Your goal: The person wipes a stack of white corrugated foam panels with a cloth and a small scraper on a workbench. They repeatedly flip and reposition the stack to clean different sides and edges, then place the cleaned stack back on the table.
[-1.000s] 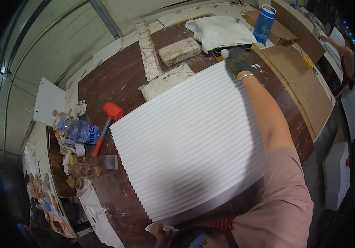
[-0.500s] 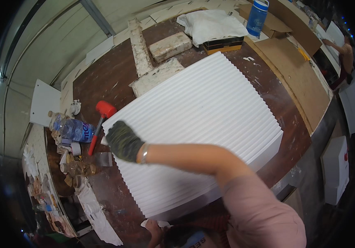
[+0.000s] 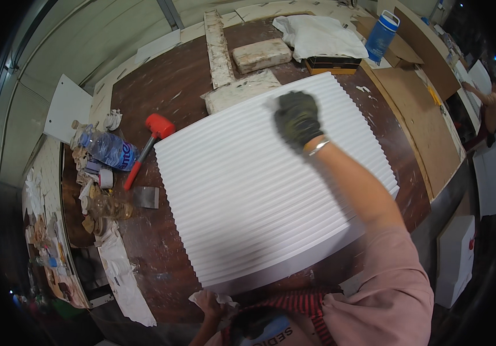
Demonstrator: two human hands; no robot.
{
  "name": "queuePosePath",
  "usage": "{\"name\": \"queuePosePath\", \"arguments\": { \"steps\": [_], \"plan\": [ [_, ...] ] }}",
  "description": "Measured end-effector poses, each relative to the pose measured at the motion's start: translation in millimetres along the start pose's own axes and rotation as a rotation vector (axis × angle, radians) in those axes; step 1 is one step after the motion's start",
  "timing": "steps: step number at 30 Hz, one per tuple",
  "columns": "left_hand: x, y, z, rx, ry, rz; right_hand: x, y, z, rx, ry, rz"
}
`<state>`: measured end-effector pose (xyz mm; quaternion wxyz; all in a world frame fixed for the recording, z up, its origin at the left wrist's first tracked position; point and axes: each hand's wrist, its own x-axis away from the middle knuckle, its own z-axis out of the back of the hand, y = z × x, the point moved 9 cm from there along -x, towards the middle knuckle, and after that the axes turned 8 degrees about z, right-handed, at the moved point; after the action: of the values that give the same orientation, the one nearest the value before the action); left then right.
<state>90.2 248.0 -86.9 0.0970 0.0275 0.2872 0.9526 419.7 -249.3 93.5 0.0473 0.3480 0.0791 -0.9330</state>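
Observation:
A large white panel with a ribbed top lies across the brown table. On its far part rests my right hand, in a dark green glove and smeared by motion. A small white piece, seemingly a cloth, sticks out from under the gloved fingers. My bare left hand is at the panel's near left corner, its fingers closed round a crumpled white cloth. Just past the panel's left edge lies a red-headed mallet, out of reach of both hands.
Left of the panel are a plastic bottle, a tape roll and a scraper blade. Beyond it sit plaster-smeared blocks, a white cloth on a box and a blue bottle. Another person works far right.
My right hand has swept from the panel's left edge across to its far right part. My left hand stays by the near corner. The whole view has shifted slightly.

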Motion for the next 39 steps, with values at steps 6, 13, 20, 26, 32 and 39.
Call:
{"name": "queuePosePath", "arguments": {
  "steps": [6,13,20,26,32,39],
  "plan": [
    [-4.0,3.3,1.0,-0.024,-0.005,0.031,25.7,194.8,44.0,0.287,-0.231,-0.487],
    [-0.6,1.9,-0.5,0.022,0.016,-0.033,-25.2,-8.7,-4.6,0.045,-0.031,-0.031],
    [0.2,1.0,1.7,-0.069,0.041,-0.015,-35.2,-127.1,-42.3,-0.297,0.11,0.202],
    [-5.0,13.4,5.9,-0.03,0.013,0.029,-26.6,109.1,-11.1,0.308,-0.129,-0.11],
    [-8.1,10.1,5.5,-0.012,-0.003,0.059,-4.3,237.9,47.9,0.491,-0.319,-0.608],
    [9.6,-14.6,-15.1,-0.029,0.011,-0.068,-27.7,33.8,-17.2,-0.003,-0.161,0.213]
  ]
}}
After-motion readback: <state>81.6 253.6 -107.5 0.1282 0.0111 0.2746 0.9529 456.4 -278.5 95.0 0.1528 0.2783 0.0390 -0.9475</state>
